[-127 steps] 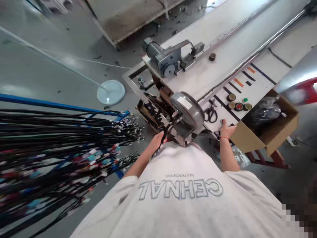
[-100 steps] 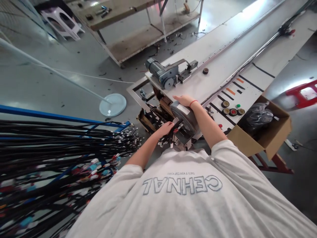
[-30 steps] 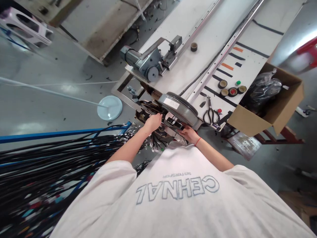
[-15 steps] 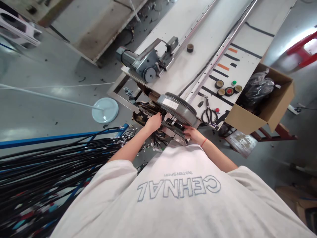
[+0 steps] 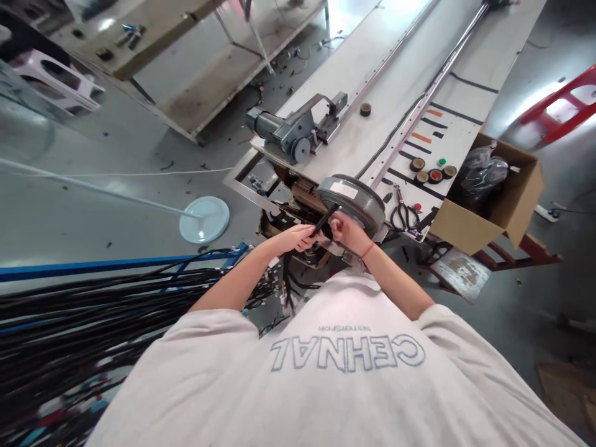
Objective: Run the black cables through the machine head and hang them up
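My left hand (image 5: 300,238) is closed round a black cable bundle (image 5: 325,218) that slants up across the front of a grey round machine (image 5: 352,197) at the table's end. Just right of it, my right hand (image 5: 343,228) is closed by the machine's front, fingers curled near the cable; what they hold, if anything, is too small to tell. Below my hands, dark cable ends (image 5: 289,279) with small connectors hang down. A black cable also runs from behind the machine along the rail.
On the white table (image 5: 326,68) are a motor unit (image 5: 284,131), tape rolls (image 5: 417,164) and black scissors (image 5: 403,214). An open cardboard box (image 5: 521,205) stands at the right. Many black cables (image 5: 116,310) lie on a blue rack at the left.
Both hands have come closer together in front of the round machine, and the slanted black cable now shows in my left hand. The whole view has shifted slightly.
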`<state>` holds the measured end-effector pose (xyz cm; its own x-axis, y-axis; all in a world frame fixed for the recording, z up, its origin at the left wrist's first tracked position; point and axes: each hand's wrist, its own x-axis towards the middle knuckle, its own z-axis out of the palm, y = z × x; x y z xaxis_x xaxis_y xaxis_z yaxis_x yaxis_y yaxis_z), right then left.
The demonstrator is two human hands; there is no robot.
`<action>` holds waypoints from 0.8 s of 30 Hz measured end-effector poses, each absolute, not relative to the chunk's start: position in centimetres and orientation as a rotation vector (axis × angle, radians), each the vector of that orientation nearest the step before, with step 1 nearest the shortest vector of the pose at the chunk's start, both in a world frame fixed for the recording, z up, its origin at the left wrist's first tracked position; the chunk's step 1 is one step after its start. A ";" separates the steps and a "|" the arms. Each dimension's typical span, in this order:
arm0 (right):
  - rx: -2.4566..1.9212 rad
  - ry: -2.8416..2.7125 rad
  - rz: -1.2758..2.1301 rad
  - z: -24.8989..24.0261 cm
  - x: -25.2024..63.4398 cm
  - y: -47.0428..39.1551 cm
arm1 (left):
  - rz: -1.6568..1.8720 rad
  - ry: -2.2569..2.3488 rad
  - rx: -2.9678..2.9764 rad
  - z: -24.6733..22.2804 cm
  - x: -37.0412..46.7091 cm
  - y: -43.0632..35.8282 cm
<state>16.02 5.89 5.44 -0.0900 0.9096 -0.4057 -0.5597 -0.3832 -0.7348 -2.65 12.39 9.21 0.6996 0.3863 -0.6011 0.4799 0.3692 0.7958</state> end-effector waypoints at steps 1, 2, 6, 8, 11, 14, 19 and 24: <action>-0.988 -0.434 1.687 4.9 15.5 7.0 | -0.107 0.827 1.274 9.4 -2.7 12.1; -0.962 -0.408 1.661 4.5 15.1 7.8 | -0.139 0.814 1.355 9.4 -2.6 11.8; -1.090 -0.466 1.444 3.8 13.4 7.2 | 0.004 1.015 1.925 7.9 -1.5 10.5; -1.186 -0.500 1.342 3.6 12.3 5.8 | 0.230 1.139 2.053 6.5 -1.3 8.9; -1.263 -0.522 1.390 2.9 10.8 3.7 | 0.405 1.098 1.904 4.6 -2.6 5.2; -1.157 -0.439 1.656 2.5 11.0 3.0 | 0.363 1.075 1.566 4.1 -5.7 1.1; -0.848 -0.147 1.591 3.3 15.4 5.2 | 0.142 1.035 1.082 5.1 -12.2 -3.4; -0.919 -0.268 1.596 3.5 16.9 5.9 | 0.080 1.111 0.998 2.4 -20.4 -6.3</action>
